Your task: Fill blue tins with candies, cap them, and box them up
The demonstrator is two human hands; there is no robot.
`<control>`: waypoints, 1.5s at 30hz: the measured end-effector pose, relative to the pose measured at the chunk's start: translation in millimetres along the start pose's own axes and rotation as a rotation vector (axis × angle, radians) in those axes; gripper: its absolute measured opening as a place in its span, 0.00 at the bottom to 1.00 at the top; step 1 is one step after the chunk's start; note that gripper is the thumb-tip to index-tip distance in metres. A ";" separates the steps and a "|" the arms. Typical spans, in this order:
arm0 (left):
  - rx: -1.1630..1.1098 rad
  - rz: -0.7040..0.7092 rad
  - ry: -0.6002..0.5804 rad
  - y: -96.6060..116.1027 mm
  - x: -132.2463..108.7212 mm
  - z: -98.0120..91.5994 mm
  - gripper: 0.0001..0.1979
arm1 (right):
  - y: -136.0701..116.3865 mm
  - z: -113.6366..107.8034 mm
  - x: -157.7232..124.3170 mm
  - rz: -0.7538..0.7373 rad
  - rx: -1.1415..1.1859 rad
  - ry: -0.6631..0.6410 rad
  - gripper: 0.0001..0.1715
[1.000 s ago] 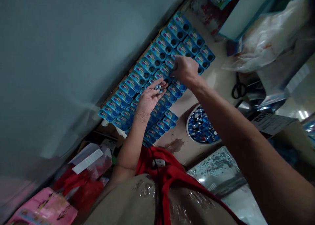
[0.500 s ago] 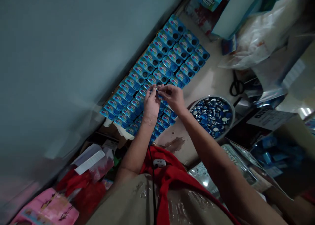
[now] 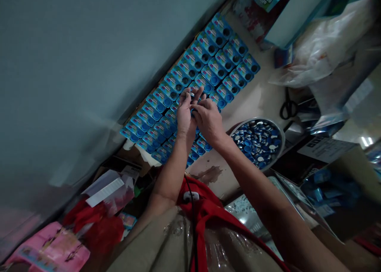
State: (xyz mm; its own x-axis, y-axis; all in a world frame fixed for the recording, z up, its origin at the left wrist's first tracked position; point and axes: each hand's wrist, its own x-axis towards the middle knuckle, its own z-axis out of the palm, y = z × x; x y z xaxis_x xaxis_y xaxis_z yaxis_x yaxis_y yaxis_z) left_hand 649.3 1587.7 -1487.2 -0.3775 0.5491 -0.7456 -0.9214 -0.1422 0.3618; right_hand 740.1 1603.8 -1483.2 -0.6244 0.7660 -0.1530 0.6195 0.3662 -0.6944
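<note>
1. One small disc [image 3: 192, 95], silver-faced, sits at the fingers of my left hand [image 3: 185, 117], above the rows of blue cases [image 3: 210, 76]. Other pieces may lie in the palm; I cannot confirm a count.
2. Handling, by my judgement: the disc is light and stiff, and its shiny face is likely slippery. Its thin edge could be awkward to pick up. Best hold is fingertip and thumb on opposite sides of the rim, keeping off the flat face.
3. The cases look light and rigid, packed side by side on the table [image 3: 253, 99]. A hard knock could push a row out of line; hold them by their long sides.
4. Left hand: palm turned upward, fingers half curled, grasping the disc.
5. Right hand [image 3: 210, 119]: fingers bent and drawn together, meeting the left hand at its palm side. Whether a disc is pinched there I cannot tell; the fingertips are partly hidden.
6. Some cases show dark round hollows; others show blue rounds in that place.
7. Loose discs [image 3: 258, 141], blue and silver, fill a round basin [image 3: 283, 139] beside my right forearm.
</note>
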 end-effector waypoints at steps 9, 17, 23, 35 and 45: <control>0.171 0.164 0.113 31.6 1.2 -34.4 0.05 | 35.8 -15.5 37.2 0.161 0.091 0.126 0.11; 0.245 -0.007 0.017 42.8 12.9 -44.9 0.04 | 65.1 -14.4 110.3 0.219 -0.364 -0.137 0.10; 0.244 -0.065 0.010 41.5 1.5 -38.2 0.08 | 67.7 -15.8 121.0 0.189 -0.273 -0.112 0.09; 0.346 -0.071 0.040 16.8 -19.0 -57.8 0.03 | 14.4 5.5 7.4 -0.006 0.068 -0.014 0.13; 0.298 -0.090 0.030 52.5 -18.3 -72.3 0.16 | 42.1 4.3 75.5 0.147 -0.271 -0.122 0.07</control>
State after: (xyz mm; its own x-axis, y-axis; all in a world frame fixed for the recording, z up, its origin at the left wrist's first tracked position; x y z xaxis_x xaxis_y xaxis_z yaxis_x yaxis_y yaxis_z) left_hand 601.1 1510.6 -1495.1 -0.3021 0.5235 -0.7966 -0.8850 0.1565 0.4385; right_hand 717.0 1674.8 -1527.0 -0.5613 0.7579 -0.3324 0.8009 0.3964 -0.4487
